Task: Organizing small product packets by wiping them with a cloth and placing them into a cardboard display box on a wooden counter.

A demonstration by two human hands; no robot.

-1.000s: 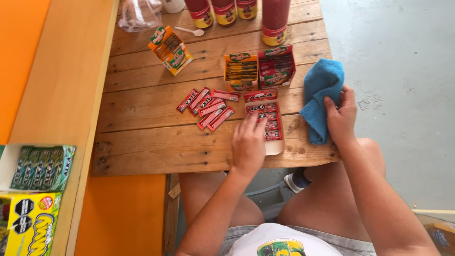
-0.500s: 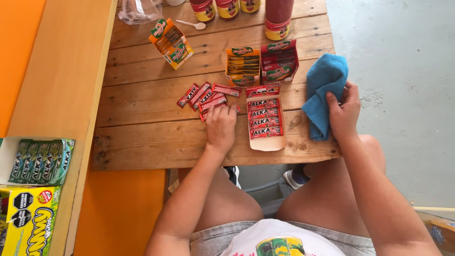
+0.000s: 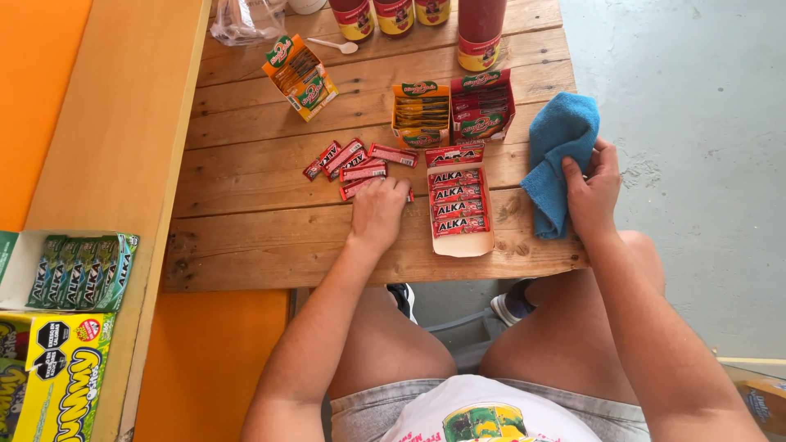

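My left hand (image 3: 377, 210) rests palm down on the wooden table (image 3: 246, 237), over the near end of a loose heap of red candy bars (image 3: 350, 159); I cannot tell whether its fingers grip one. To its right lies an open flat display box (image 3: 458, 241) with a row of red bars in it. My right hand (image 3: 591, 190) grips a blue cloth (image 3: 557, 151) at the table's right edge.
Two open candy boxes, orange (image 3: 421, 115) and red (image 3: 483, 106), stand behind the flat box. A tilted orange box (image 3: 298, 75), a white spoon (image 3: 332, 45), a plastic bag and red jars (image 3: 479, 33) sit farther back. Green bars (image 3: 78, 270) and a yellow box (image 3: 57, 376) lie at left.
My left hand moved left from the flat display box to the loose red bars. The right hand stays on the blue cloth.
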